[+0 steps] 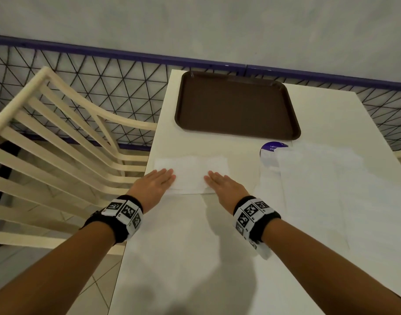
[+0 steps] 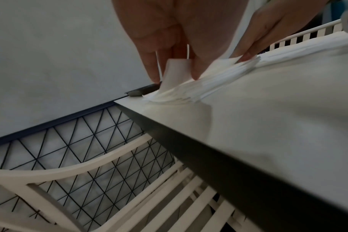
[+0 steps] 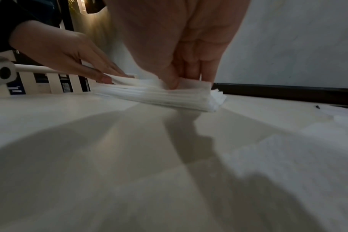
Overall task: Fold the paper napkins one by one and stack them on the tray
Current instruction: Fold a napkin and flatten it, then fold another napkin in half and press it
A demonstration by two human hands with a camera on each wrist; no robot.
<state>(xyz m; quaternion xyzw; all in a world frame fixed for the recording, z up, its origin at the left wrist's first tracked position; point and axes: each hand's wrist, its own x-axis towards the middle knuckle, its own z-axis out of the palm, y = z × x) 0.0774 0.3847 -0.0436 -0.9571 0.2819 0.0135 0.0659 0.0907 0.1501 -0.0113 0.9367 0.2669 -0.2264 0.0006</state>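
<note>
A stack of white paper napkins [image 1: 190,176] lies near the left edge of the white table [image 1: 195,246], in front of the brown tray [image 1: 236,105], which holds nothing. My left hand [image 1: 167,176] lies over the stack's left part and my right hand [image 1: 211,178] over its right part. In the left wrist view my left hand [image 2: 175,78] pinches a raised flap of the top napkin [image 2: 177,70] between thumb and fingers. In the right wrist view my right hand [image 3: 189,83] pinches the top napkin's other end [image 3: 195,85] above the stack [image 3: 159,95].
Larger flat white sheets [image 1: 320,189] cover the table's right side, partly over a round purple sticker [image 1: 272,148]. A cream slatted chair [image 1: 58,144] stands left of the table. A black wire fence [image 1: 104,87] runs behind, below a grey wall.
</note>
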